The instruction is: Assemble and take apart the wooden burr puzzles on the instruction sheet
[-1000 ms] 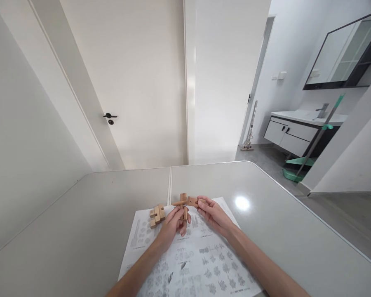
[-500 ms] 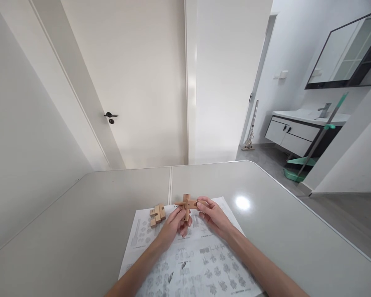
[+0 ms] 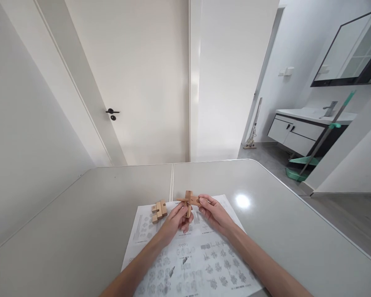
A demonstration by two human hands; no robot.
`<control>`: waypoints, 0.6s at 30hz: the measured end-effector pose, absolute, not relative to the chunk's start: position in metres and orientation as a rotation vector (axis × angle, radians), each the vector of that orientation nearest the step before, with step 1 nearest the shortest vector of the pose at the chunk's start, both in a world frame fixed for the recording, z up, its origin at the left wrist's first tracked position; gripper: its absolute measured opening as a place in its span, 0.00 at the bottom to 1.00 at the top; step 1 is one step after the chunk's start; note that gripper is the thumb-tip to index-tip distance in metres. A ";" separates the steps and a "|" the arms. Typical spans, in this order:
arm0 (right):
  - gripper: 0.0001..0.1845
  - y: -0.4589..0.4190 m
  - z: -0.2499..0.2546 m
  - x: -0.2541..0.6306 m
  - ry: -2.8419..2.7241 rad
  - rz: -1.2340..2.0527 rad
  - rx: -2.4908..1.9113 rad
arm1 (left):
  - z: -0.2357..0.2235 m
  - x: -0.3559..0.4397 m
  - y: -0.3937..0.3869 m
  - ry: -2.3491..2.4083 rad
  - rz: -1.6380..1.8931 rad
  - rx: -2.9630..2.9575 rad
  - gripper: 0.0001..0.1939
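Note:
Above the far part of the printed sheet, both hands are at a cross-shaped group of wooden puzzle pieces. My left hand is closed around the lower part of that group, and its fingers hide some of it. Between the thumb and fingers of my right hand is the end of a notched wooden piece, which meets the group from the right. How deeply it sits in the others I cannot tell. Left of my hands, several more notched wooden pieces lie close together on the sheet.
The sheet, with rows of assembly drawings, lies on a grey table with a seam running away from me. Behind the table is a white door. On the right are a washbasin cabinet, a mop and a green dustpan.
The notched piece in my right hand has come against the group, closing the gap seen earlier. The whole view has shifted slightly. The pieces on the left stay in place.

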State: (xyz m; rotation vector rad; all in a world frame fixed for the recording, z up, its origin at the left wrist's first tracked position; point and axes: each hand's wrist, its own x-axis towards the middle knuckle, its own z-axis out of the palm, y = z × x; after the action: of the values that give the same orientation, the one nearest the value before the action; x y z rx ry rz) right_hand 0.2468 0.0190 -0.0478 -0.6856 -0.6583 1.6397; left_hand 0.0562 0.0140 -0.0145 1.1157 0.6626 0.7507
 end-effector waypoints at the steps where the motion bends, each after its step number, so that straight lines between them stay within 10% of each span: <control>1: 0.17 0.019 -0.048 0.247 -0.663 1.636 -0.691 | -0.014 0.056 0.014 0.655 0.752 1.115 0.14; 18: 0.19 0.010 -0.029 0.243 -0.790 1.655 -0.671 | -0.013 0.054 0.017 0.519 0.730 0.894 0.14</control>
State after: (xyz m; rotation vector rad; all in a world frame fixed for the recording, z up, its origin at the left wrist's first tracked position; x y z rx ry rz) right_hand 0.2432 0.0096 -0.0288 -0.6712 -0.7903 1.6550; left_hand 0.0535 0.0174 -0.0135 0.8943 0.5194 0.7302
